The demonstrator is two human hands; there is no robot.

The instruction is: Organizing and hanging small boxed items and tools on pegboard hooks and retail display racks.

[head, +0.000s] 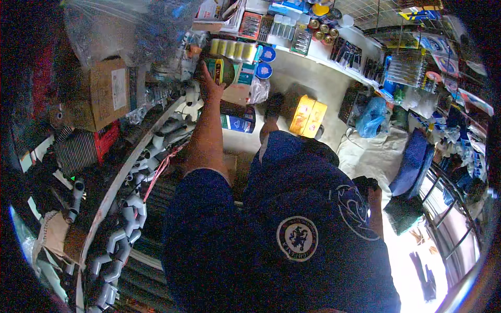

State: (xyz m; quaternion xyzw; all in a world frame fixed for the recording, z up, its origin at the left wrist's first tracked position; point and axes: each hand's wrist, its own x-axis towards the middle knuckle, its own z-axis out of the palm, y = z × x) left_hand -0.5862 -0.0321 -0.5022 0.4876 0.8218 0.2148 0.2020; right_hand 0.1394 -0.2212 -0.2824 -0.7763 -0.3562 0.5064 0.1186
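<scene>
My left arm reaches forward to the stacked goods. There my left hand (pixel 212 84) grips a small green and yellow package (pixel 218 71), thumb on its near side. A dark round thing sits right behind the package. Beyond it stands a row of yellowish cylinders (pixel 233 51), with two blue round tins (pixel 264 71) to its right. At my right side hangs my right forearm. My right hand (pixel 370 184) is dark and partly hidden by my navy clothing (pixel 289 219), so what it holds is unclear.
Two yellow boxes (pixel 308 116) are low down by my feet. Grey pipe fittings (pixel 127 219) line a curved ledge (pixel 117 172) at left, near a cardboard box (pixel 107 94). Packaged hardware (pixel 301 41) fills the far shelf. A pale sack (pixel 372 150) and blue plastic bag (pixel 371 117) are at right.
</scene>
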